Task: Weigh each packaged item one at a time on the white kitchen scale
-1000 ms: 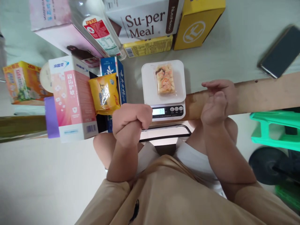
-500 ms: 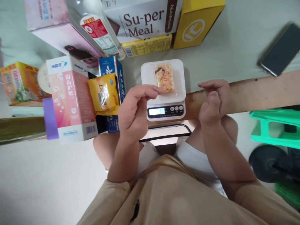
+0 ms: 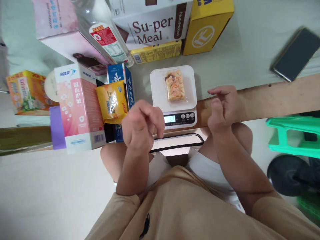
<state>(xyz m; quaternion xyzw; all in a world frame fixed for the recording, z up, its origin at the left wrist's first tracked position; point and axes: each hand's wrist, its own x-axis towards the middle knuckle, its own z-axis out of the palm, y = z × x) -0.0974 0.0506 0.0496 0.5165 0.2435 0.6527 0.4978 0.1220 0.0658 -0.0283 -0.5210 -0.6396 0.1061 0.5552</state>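
Note:
A small clear packet of pale snack pieces (image 3: 175,85) lies on the white tray of a kitchen scale (image 3: 158,97). The scale's lit display (image 3: 170,119) shows digits and is partly covered by my left hand (image 3: 142,125). That hand hovers at the scale's lower left corner, its fingers loosely bent and nothing in them. To the right of the scale my right hand (image 3: 223,108) is held up empty, index finger stretched toward the tray, thumb apart and the other fingers curled. Neither hand touches the packet.
Left of the scale stand a yellow packet (image 3: 111,101), a pink-white box (image 3: 78,110) and a blue box (image 3: 116,71). Behind are a clear bottle (image 3: 110,40), a Su-per Meal box (image 3: 152,26) and a yellow box (image 3: 208,31). A phone (image 3: 297,55) lies right, above a green stool (image 3: 295,135).
My left hand has drawn back from the packet, moving down toward the scale's display. The packet stays on the tray. My right hand has shifted only slightly, and the view has moved a little.

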